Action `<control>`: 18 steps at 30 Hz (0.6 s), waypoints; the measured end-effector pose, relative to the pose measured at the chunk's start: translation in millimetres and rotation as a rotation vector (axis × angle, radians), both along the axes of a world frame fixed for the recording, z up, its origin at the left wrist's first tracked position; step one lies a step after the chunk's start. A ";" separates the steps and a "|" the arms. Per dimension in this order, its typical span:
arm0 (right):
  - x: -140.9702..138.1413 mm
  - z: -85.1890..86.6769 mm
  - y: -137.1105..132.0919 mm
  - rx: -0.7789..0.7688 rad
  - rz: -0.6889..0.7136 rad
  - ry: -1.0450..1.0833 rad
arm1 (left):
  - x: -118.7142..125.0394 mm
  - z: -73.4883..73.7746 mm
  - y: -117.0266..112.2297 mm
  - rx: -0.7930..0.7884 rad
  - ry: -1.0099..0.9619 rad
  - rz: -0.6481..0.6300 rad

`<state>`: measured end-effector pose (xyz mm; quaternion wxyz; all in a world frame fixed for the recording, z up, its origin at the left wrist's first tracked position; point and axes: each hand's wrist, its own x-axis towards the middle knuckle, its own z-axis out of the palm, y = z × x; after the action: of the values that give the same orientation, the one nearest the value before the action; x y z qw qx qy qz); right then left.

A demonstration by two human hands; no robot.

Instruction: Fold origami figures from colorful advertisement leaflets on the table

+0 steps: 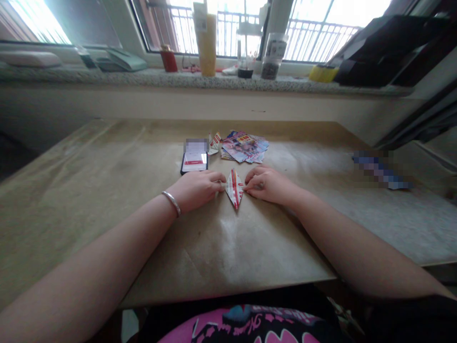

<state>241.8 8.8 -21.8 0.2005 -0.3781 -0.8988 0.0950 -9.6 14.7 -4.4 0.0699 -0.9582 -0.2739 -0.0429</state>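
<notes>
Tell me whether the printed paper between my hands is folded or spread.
Folded: the printed paper forms a compact diamond, pointed at both ends, between your left hand and right hand.

Folded piece (234, 189): printed paper, looks matt. Bracelet (172, 203): shiny metal. Tabletop (200, 257): smooth, faintly glossy. Sill (135, 78): speckled stone.

Slim paper diamond held at its side corners

The folded paper (234, 189) is a narrow, 4-cornered diamond, whitish, with a red stripe running lengthwise, an orange patch near the far tip and red markings along the right half, too small to read. Of its 2 long tips, 1 points away from the person and 1 toward them, the far tip slightly left. It sits over the tabletop (214, 257), its side corners at the fingertips of the left hand (200, 188) and right hand (269, 185).
</notes>
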 end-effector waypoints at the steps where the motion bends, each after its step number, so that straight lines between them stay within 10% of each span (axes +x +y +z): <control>1: 2.1 -2.1 2.4 -0.039 -0.003 0.029 | 0.3 -0.9 0.0 -0.017 -0.021 -0.008; 18: -6.0 -5.3 -2.9 0.004 -0.056 0.013 | 8.6 -10.3 -7.2 -0.121 -0.277 -0.156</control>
<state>235.8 5.9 -27.0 0.2094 -0.4023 -0.8867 0.0902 -1.0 7.5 -14.6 -0.0296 -0.9640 -0.2076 -0.1633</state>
